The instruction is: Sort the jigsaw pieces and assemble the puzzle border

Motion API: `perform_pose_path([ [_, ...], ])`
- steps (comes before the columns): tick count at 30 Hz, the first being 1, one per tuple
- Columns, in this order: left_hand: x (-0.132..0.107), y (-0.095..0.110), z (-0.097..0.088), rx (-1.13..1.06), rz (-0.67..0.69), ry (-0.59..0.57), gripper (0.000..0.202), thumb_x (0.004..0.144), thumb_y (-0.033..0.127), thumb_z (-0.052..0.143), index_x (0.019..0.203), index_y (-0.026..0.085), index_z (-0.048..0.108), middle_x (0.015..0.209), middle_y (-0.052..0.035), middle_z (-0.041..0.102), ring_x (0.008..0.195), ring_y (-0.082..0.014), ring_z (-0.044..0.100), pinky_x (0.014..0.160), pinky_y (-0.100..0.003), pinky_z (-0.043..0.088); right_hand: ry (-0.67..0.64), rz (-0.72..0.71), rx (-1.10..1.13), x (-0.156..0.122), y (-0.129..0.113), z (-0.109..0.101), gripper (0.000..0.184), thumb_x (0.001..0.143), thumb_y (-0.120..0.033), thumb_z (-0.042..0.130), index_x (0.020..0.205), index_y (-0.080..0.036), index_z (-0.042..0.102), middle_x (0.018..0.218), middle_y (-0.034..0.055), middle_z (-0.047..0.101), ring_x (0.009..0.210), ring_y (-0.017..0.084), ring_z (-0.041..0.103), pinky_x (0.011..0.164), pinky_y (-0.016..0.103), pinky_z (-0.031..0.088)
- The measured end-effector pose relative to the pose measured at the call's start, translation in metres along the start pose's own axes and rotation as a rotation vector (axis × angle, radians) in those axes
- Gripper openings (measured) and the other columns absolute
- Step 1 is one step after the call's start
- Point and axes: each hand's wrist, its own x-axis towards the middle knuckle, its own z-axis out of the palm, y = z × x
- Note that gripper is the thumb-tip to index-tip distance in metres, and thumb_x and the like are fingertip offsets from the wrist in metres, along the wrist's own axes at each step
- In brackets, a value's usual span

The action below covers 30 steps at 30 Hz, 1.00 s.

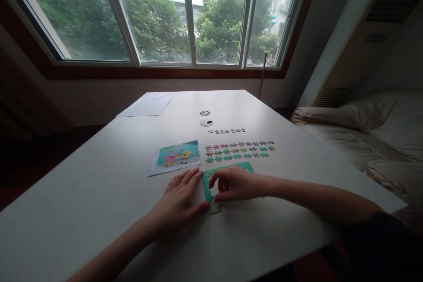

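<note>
A partly assembled jigsaw puzzle (207, 189) with green edges lies on the white table in front of me. My left hand (183, 194) rests flat along its left side, fingers stretched out, the thumb touching near the lower left corner. Over the puzzle, my right hand (233, 183) is bent with thumb and index finger curved and a gap between their tips; I see nothing in them. It hides much of the puzzle's middle and right. Just behind the left hand lies a reference picture (178, 155) of cartoon figures. Rows of loose puzzle pieces (237, 151) lie beyond the puzzle.
Farther back on the table (99, 176) are a short row of pale pieces (226, 131) and two round items (206, 123). White paper sheets (145, 105) lie at the far left corner. A sofa (333, 128) stands to the right, and a window (158, 17) is ahead.
</note>
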Motion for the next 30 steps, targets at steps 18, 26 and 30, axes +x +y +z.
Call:
perform_pose_path([
  [18, 0.001, -0.002, 0.006, -0.019, 0.004, 0.066, 0.067, 0.081, 0.059, 0.035, 0.134, 0.019, 0.031, 0.141, -0.0083, 0.029, 0.128, -0.0312, 0.024, 0.103, -0.050, 0.022, 0.343, 0.483, -0.490, 0.026, 0.166, -0.127, 0.033, 0.076, -0.026, 0.059, 0.107, -0.017, 0.061, 0.094, 0.0045, 0.066, 0.080, 0.015, 0.060, 0.073, 0.023, 0.044],
  [26, -0.001, 0.000, 0.005, -0.018, -0.024, 0.058, 0.067, 0.081, 0.058, 0.037, 0.135, 0.018, 0.029, 0.141, -0.0096, 0.028, 0.128, -0.0313, 0.024, 0.103, -0.050, 0.023, 0.265, 0.598, -0.384, 0.035, 0.175, -0.140, 0.028, 0.068, -0.028, 0.068, 0.094, -0.017, 0.067, 0.093, 0.0053, 0.065, 0.075, 0.015, 0.059, 0.063, 0.019, 0.045],
  [30, -0.002, 0.003, 0.007, -0.019, -0.027, 0.112, 0.066, 0.081, 0.058, 0.038, 0.134, 0.019, 0.031, 0.140, -0.0098, 0.030, 0.127, -0.0312, 0.026, 0.102, -0.050, 0.023, 0.224, 0.646, -0.292, 0.033, 0.181, -0.146, 0.041, 0.063, -0.035, 0.071, 0.098, -0.014, 0.065, 0.090, 0.0068, 0.065, 0.056, 0.010, 0.055, 0.049, 0.019, 0.042],
])
